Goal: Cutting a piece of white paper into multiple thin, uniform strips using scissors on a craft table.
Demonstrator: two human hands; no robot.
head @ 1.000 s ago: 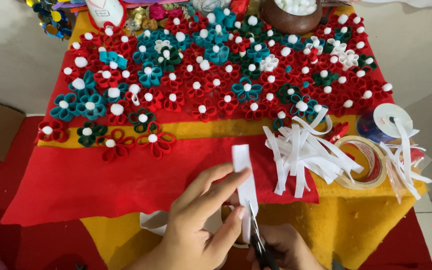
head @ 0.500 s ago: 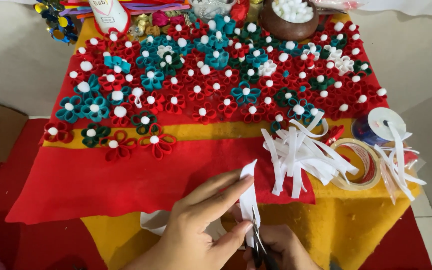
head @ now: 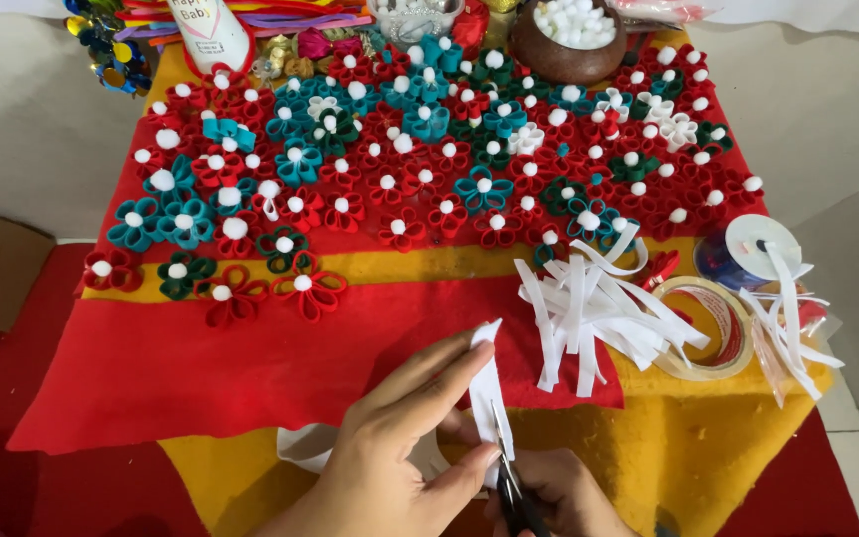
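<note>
Only the person's two hands and a little of the wrists show at the bottom edge. The left hand (head: 400, 452) is bare, with no ring, watch or sleeve in sight. The right hand (head: 559, 492) is bare too, with short, unpainted nails.
</note>
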